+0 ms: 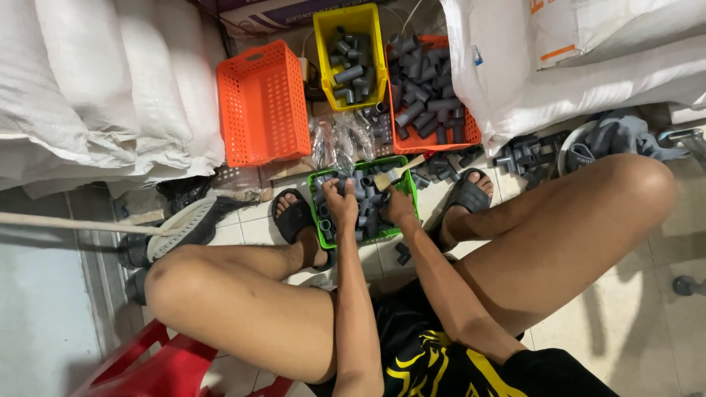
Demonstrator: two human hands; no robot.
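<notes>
Small workshop/storeroom: tiled floor, stacked white sacks, crates full of grey pipe fittings, worker seated low.

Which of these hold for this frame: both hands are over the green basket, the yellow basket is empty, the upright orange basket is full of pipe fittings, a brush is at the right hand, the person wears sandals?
1. Both hands are over the green basket. True: the left hand and the right hand are both in it, among grey pipe fittings.
2. The yellow basket is empty. False: it holds grey fittings.
3. The orange basket standing on its side is full of fittings. False: nothing shows inside it.
4. A brush is at the right hand. True.
5. The person wears sandals. True: dark ones on both feet.
</notes>
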